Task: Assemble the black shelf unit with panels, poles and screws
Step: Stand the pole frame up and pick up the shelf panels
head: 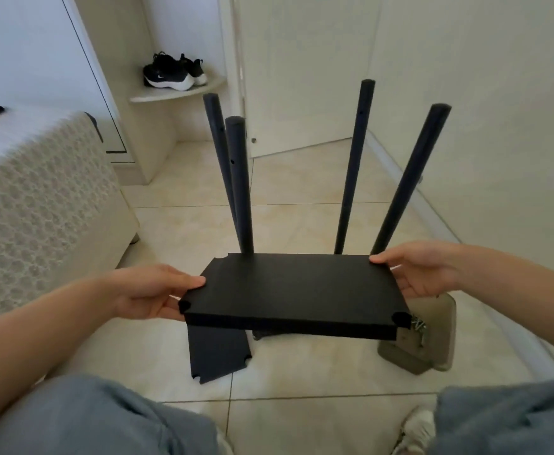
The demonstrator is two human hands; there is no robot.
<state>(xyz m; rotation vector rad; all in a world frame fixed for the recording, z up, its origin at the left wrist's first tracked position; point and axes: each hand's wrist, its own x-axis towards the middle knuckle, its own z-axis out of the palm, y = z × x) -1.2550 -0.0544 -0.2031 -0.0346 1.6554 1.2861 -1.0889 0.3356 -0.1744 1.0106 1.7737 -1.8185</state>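
I hold a black shelf panel level above the floor, its corners notched. My left hand grips its left edge, thumb on top and fingers beneath. My right hand grips the right edge the same way. Behind the panel, several black poles stand up from the floor, among them a left pole and a right pole, each with small screw holes; their bases are hidden by the panel. Another black panel lies flat on the tiles under the held one. A few silver screws lie at the right.
A grey tray holding the screws sits on the tiled floor at right. A bed with a patterned cover fills the left. Black sneakers rest on a corner shelf at the back. White cabinet doors and wall stand behind and right. My knees are at the bottom.
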